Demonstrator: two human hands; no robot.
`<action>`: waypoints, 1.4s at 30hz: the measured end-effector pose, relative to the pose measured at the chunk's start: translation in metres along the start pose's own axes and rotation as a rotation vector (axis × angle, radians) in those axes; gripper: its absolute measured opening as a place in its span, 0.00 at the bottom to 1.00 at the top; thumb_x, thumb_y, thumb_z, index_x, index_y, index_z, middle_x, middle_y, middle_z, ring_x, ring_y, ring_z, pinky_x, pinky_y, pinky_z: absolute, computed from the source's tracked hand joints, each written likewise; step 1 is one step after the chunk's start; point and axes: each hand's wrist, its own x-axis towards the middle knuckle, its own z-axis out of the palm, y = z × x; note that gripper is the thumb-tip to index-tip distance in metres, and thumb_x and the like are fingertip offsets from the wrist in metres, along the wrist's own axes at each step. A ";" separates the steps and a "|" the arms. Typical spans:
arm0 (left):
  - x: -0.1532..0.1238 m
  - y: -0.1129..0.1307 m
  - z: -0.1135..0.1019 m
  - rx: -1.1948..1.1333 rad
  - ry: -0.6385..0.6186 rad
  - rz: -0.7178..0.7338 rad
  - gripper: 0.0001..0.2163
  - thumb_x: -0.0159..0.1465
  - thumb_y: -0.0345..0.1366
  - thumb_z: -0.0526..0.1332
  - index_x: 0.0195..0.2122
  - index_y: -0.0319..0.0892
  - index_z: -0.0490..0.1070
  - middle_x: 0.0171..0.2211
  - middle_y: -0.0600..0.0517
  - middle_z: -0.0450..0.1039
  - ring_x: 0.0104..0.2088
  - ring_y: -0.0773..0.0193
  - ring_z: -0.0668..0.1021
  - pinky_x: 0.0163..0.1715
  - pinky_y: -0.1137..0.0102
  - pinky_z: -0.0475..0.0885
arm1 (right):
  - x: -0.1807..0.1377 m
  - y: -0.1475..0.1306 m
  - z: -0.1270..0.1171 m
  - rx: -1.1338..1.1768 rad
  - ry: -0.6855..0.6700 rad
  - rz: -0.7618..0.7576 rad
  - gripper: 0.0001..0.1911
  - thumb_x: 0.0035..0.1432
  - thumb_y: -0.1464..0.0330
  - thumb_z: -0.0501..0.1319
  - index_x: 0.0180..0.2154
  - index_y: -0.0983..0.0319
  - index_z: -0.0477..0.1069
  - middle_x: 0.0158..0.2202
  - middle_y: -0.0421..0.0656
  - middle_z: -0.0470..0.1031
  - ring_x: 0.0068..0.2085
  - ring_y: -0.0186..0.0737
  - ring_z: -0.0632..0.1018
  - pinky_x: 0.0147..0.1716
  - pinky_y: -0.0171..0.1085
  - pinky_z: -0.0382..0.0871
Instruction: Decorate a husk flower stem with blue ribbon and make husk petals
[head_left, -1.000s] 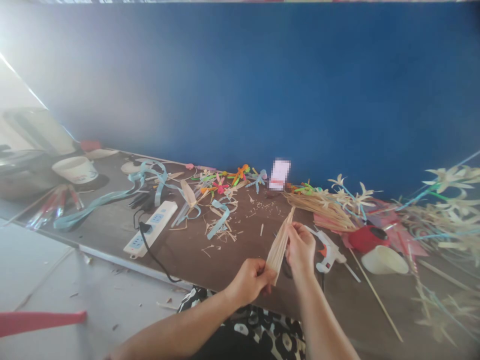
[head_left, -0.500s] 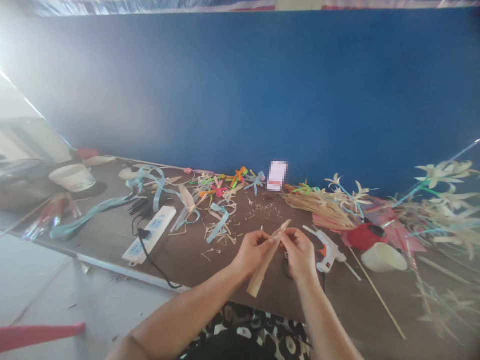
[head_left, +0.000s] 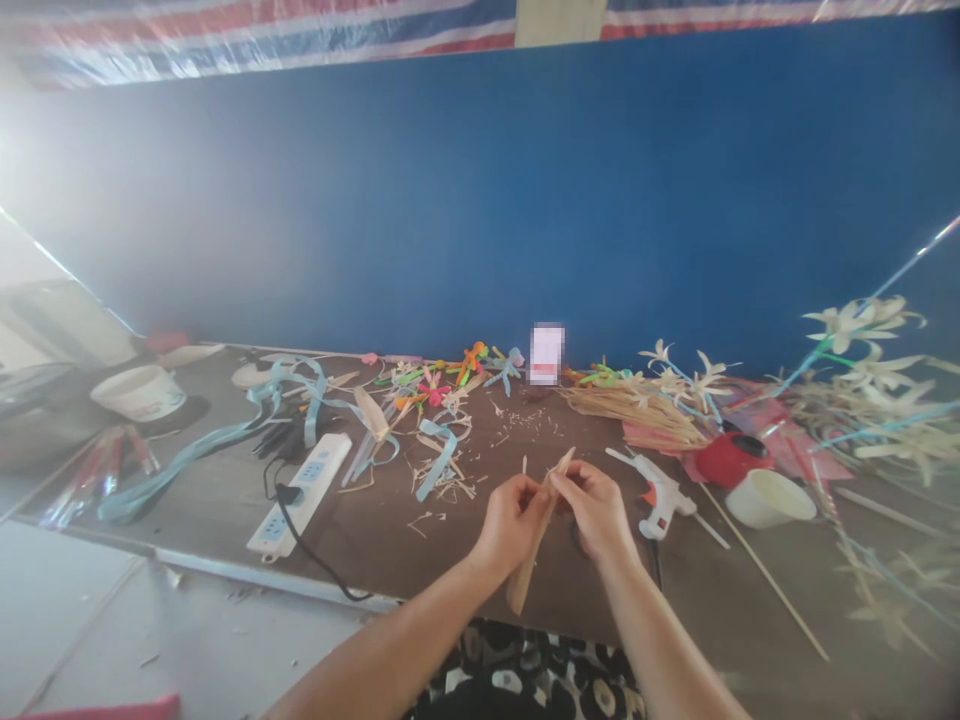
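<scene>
Between my two hands is a long, flat, straw-coloured strip (head_left: 534, 560) that looks like dried husk or leaf. My left hand (head_left: 511, 515) is closed around its upper part, and the strip's wide end hangs down toward my lap. The fingers of my right hand (head_left: 592, 505) pinch the narrow tip. A small pale point stands up beside my left fingers; I cannot make out what it is. To the right of my right hand lies a white glue gun (head_left: 660, 505) with an orange trigger.
A power strip (head_left: 301, 498) with a black cord lies left, near blue ribbon (head_left: 187, 470). Dried strips (head_left: 637, 415), a red roll (head_left: 731, 460), a pale cup (head_left: 771, 498) and white flowers (head_left: 862, 325) are right. Coloured flowers (head_left: 472, 365) line the blue wall (head_left: 480, 200).
The view has tilted up slightly. Both hands keep hold of the strip, which now stands a little steeper, with my left fingers curled more around it.
</scene>
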 end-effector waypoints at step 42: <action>0.083 -0.037 0.007 0.066 0.111 0.006 0.11 0.54 0.41 0.54 0.22 0.39 0.62 0.19 0.56 0.61 0.23 0.68 0.64 0.23 0.75 0.57 | 0.098 0.033 0.007 -0.368 0.045 -0.165 0.15 0.43 0.59 0.57 0.19 0.65 0.72 0.15 0.37 0.68 0.18 0.33 0.66 0.18 0.30 0.55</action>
